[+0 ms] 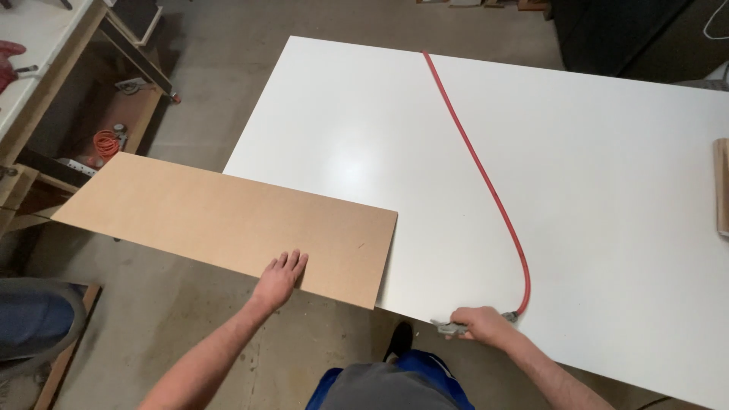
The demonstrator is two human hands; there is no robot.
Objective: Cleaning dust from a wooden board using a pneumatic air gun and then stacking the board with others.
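Brown board [228, 220] lower left of frame, half on white table [592, 152], half overhanging the floor.
Your left hand [281, 277] lies open and flat on its near edge; press evenly so the overhang doesn't tip. Right hand [482, 325] is closed around a grey air gun [449, 328] at the table's bottom edge. Keep the red hose [486, 178] clear; wood block [721, 186] far right.

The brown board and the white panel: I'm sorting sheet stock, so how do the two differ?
The brown board is matte tan; the white panel is glossy and reflects light. The brown board is smaller and narrower, the white panel far larger. The brown board overhangs the white panel's left edge under the flat left hand. Both are flat rectangular sheets.
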